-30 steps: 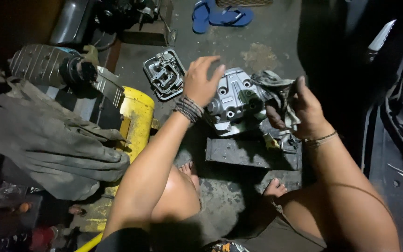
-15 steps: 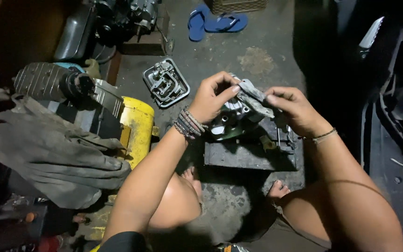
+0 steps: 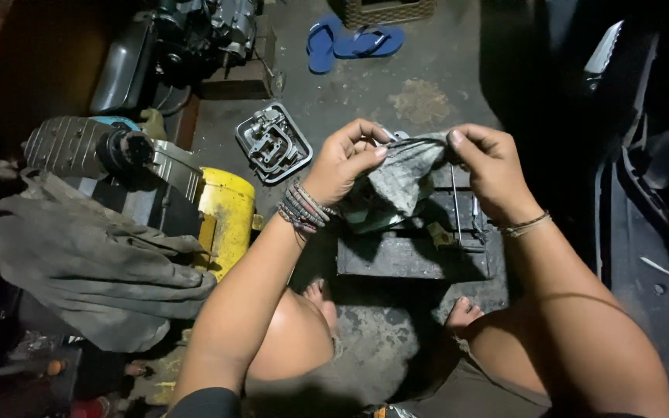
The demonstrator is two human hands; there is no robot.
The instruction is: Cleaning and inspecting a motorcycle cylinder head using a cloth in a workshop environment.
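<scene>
So both hands are up over a dark metal block that sits on the concrete floor, between the person's bare feet. The left hand has thumb and fingers pinched on the left edge of a grey, grimy rag, and the right hand is pinching the right top corner of it, so the rag hangs stretched between the two, draped down in front of the block. Can't really tell what's under the rag, it covers that part. The left wrist has a stack of dark bead bracelets, and the right wrist a thin cord bracelet. Just left of the left hand, on the floor, there's a squarish metal engine cover lying flat with its inside facing up. Further left is a yellow container with a rounded top, touching a ribbed grey engine part, and a big grey crumpled cloth is heaped over the stuff below that. Up top there's a dark engine on a wooden base, and a pair of blue flip-flops lying near a woven basket. The right edge of the head view is mostly dark, with some black panels.
</scene>
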